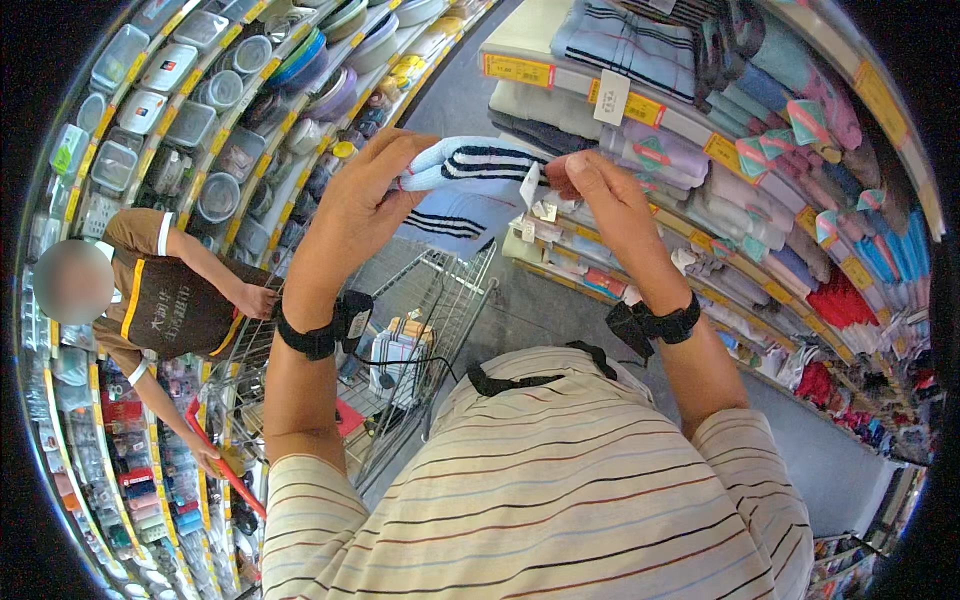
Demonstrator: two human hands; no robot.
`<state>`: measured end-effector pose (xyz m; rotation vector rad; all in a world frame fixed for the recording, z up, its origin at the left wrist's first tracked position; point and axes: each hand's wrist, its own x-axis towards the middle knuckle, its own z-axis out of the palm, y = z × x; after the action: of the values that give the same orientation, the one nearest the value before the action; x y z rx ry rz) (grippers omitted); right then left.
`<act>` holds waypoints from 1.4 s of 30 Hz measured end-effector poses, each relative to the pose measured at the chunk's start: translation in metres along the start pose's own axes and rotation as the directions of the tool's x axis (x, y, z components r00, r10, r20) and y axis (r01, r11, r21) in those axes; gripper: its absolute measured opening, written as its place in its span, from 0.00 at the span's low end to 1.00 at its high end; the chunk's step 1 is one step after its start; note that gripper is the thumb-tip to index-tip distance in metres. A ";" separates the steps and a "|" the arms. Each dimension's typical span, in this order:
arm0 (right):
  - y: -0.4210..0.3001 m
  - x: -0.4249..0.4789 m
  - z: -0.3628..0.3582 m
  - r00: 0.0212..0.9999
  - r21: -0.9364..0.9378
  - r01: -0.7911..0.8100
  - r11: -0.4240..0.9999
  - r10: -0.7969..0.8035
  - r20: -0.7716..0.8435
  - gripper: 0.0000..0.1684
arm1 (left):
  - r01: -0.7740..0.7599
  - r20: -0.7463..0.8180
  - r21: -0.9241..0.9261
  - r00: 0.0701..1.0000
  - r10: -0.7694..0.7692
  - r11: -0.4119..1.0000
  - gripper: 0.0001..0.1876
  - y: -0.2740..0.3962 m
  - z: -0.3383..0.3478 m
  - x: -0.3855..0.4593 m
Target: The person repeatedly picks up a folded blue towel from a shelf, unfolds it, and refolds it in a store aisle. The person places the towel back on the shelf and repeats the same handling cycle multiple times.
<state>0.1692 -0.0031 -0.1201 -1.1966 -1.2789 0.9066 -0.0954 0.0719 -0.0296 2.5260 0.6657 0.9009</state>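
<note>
My left hand point(367, 176) grips the folded end of a light-blue towel point(461, 210) with black and white stripes, thumb below and fingers above. At the towel's other end, my right hand point(600, 191) has its fingers curled around the edge, its fingertips partly hidden. A white paper tag point(530, 186) hangs from the towel beside those fingers. The towel is held up in front of me, above the far end of a wire shopping cart point(457, 274). Both of my wrists wear black straps with small devices.
On the right, shelves hold folded and rolled towels point(630, 52) behind yellow price tags. Plastic containers point(217, 90) fill the left shelves. A person in a brown apron point(169, 307) stands left, one hand at the cart's red handle point(225, 469). Packed checked cloths point(397, 356) lie in the cart.
</note>
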 end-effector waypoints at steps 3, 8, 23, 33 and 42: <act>0.001 -0.001 0.000 0.980 0.208 -0.178 0.962 0.153 0.131 0.24 | -0.042 -0.005 0.088 0.999 0.043 0.995 0.17 -0.005 0.000 0.001; -0.002 -0.002 0.009 0.962 0.442 -0.265 0.857 0.207 0.176 0.27 | -0.014 0.044 0.087 0.999 0.010 0.996 0.18 -0.005 -0.002 0.002; -0.075 0.016 0.017 0.863 -0.266 -0.026 0.964 0.156 0.480 0.38 | -0.380 0.383 0.190 0.878 0.288 0.905 0.22 0.006 0.004 0.047; -0.047 -0.007 -0.007 0.924 0.574 -0.382 0.725 0.308 0.226 0.26 | 0.432 -0.192 -0.687 0.667 -0.719 0.585 0.28 -0.054 0.044 -0.053; -0.058 -0.006 0.003 0.943 0.686 -0.324 0.651 0.161 0.292 0.29 | 0.273 0.289 -0.955 0.780 -0.555 -0.113 0.49 0.007 0.073 -0.056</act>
<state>0.1579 -0.0200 -0.0652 -0.6320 -0.7571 1.5965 -0.0833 0.0221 -0.1069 0.7606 0.5166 0.8665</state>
